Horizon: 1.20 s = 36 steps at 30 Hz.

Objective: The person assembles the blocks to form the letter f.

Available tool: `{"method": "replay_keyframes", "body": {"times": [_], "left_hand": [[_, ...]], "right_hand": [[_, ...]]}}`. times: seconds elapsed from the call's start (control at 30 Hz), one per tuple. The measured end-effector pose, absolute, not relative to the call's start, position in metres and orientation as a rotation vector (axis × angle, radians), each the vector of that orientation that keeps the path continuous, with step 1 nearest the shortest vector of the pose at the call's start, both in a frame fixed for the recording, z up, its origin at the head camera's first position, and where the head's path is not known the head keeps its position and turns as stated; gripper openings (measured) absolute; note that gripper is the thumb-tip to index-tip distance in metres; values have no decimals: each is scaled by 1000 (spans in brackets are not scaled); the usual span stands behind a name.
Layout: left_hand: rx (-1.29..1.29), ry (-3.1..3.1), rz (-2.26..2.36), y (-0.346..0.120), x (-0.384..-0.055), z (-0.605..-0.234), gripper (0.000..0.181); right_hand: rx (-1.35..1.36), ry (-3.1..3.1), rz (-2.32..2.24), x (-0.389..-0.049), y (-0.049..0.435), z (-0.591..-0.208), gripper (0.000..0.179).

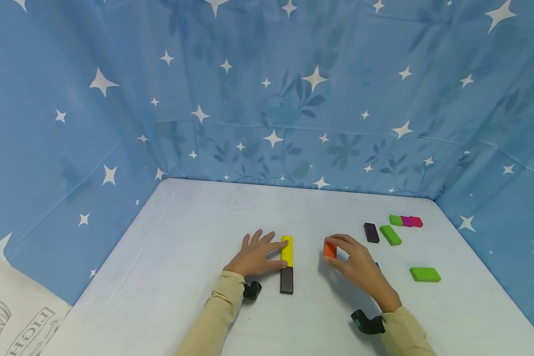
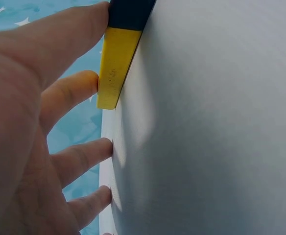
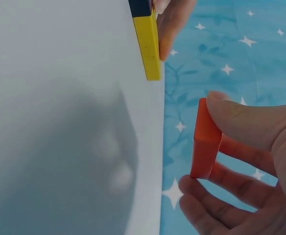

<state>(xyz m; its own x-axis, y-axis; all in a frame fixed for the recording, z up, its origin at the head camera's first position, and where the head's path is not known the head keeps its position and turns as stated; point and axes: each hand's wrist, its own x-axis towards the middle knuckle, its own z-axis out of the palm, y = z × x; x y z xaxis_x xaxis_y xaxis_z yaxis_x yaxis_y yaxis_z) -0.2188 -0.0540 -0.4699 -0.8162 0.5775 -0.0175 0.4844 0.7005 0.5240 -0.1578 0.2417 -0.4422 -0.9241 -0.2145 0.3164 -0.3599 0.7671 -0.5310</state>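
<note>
My right hand (image 1: 360, 269) pinches an orange block (image 1: 330, 249) between thumb and fingertips. In the right wrist view the orange block (image 3: 206, 139) stands off the table. A yellow block (image 1: 287, 250) and a black block (image 1: 287, 280) lie end to end in a line on the table, left of the orange one. My left hand (image 1: 258, 257) is spread out beside this line, its index fingertip at the yellow block (image 2: 117, 68) and its thumb near where the two meet. The other left fingers rest on the table.
To the right lie a black block (image 1: 371, 233), a green block (image 1: 390, 235) and another green block (image 1: 425, 274). Farther back, a short row joins green (image 1: 395, 220), purple (image 1: 407, 221) and pink (image 1: 416, 221) blocks. A blue piece (image 1: 377, 265) shows behind my right hand. Star-patterned cloth (image 1: 293, 99) borders the white table (image 1: 213, 212).
</note>
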Motion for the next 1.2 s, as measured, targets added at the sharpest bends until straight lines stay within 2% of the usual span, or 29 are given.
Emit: {"method": "replay_keyframes", "body": {"times": [0.27, 0.73, 1.2], "left_hand": [[842, 2738, 728, -53, -218, -470, 63], [853, 2756, 676, -52, -216, -469, 62], [855, 2756, 657, -52, -219, -474, 63]], "right_hand": [[416, -2778, 924, -179, 223, -445, 47], [533, -2786, 1004, -223, 189, -448, 45], [452, -2836, 1024, -254, 168, -462, 46]]}}
